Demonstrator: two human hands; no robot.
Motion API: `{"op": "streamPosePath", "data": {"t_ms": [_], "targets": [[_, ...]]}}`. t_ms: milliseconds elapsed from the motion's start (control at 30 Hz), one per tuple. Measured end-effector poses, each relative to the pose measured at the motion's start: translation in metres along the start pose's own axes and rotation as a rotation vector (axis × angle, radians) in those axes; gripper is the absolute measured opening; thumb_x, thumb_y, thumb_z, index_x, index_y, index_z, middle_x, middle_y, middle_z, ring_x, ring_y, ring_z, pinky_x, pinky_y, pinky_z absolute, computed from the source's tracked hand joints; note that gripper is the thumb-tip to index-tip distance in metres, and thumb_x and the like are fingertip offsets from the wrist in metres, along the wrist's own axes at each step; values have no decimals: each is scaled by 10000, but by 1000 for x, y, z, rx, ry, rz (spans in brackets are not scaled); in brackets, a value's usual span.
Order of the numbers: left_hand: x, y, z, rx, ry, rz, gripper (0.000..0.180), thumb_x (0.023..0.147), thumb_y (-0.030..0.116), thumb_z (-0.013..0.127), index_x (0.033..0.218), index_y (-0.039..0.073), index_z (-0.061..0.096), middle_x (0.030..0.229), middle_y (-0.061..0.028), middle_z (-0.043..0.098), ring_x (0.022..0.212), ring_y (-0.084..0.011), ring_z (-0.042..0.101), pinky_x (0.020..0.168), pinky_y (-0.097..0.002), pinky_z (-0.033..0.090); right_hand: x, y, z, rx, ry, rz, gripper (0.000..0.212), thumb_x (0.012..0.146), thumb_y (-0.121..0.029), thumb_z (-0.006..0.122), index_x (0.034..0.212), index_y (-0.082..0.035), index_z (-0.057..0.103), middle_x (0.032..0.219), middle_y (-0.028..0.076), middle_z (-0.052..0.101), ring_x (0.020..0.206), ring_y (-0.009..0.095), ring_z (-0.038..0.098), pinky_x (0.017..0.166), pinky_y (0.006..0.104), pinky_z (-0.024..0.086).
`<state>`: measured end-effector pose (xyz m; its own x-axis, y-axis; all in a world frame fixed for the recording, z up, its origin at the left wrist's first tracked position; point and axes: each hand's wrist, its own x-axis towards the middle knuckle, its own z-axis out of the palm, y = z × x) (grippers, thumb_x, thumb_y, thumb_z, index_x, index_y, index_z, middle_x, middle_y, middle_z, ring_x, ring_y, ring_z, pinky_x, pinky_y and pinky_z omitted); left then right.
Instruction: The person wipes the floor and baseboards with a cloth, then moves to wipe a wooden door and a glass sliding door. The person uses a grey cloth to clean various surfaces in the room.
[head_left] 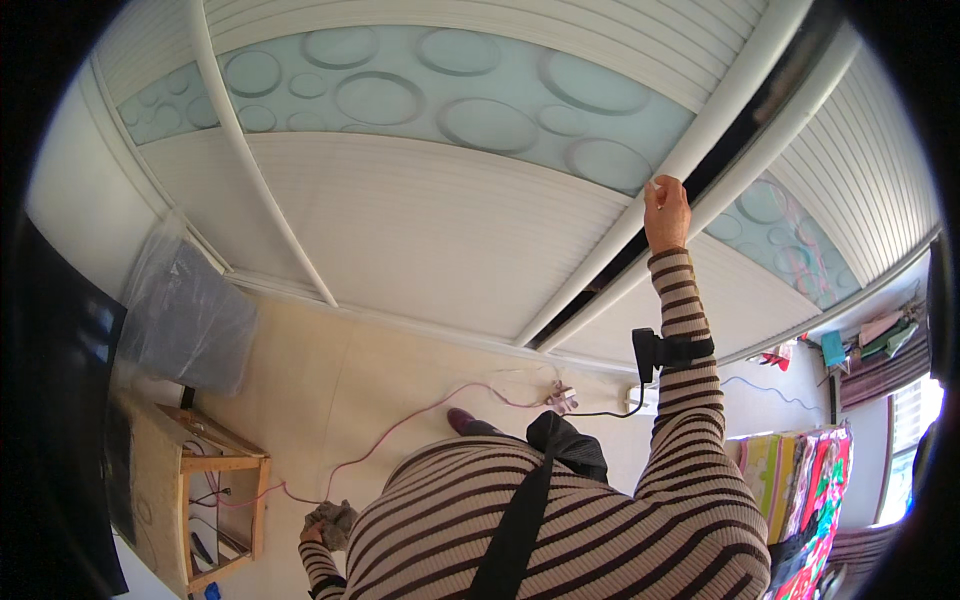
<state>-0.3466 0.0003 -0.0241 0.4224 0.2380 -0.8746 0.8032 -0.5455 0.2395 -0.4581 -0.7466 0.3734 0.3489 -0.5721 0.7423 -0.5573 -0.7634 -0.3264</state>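
Observation:
My right hand is raised and grips the white frame edge of a sliding wardrobe door, beside the dark gap between two doors. The doors have white ribbed panels and a pale blue glass band with circle patterns. A black device is strapped to my right forearm over the striped sleeve. Down by my hip, my left hand clutches a crumpled grey cloth.
A wooden shelf unit stands at lower left, with a plastic-wrapped bundle behind it. A pink cable and a white power strip lie on the beige floor. Colourful bedding sits at the right, near a window.

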Motion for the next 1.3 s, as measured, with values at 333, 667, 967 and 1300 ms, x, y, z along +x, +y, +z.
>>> {"op": "streamPosePath", "data": {"t_ms": [333,667,967,1300], "targets": [[2,6,14,-55,-58,140,557,751,203,614,1235,31,400,1200,-170,457,1055,-310,466,895,-394,414,-5,69,19,-160,-19,33,241,816,-119,461,1020,7,486,934,150,520,885,295,512,770,366,423],[-54,-18,24,-229,36,7,617,734,228,641,1247,16,370,1201,-171,454,1061,-295,467,910,-380,410,27,168,31,-1280,-528,-417,279,719,-213,564,963,-79,585,1117,55,516,1110,210,398,969,324,278],[-48,-77,13,-373,28,-173,631,766,282,603,1267,14,330,1267,-165,385,1109,-286,431,928,-384,395,-36,-14,90,113,-457,-43,180,855,-106,419,1006,-34,484,742,58,532,531,140,534,485,250,464],[-32,-124,-20,-1655,226,650,430,772,217,585,1104,-34,476,1049,-134,557,926,-254,548,810,-366,457,-223,-256,293,628,-1417,-392,142,841,-128,446,944,-55,509,730,27,513,553,97,525,479,221,437]]}}
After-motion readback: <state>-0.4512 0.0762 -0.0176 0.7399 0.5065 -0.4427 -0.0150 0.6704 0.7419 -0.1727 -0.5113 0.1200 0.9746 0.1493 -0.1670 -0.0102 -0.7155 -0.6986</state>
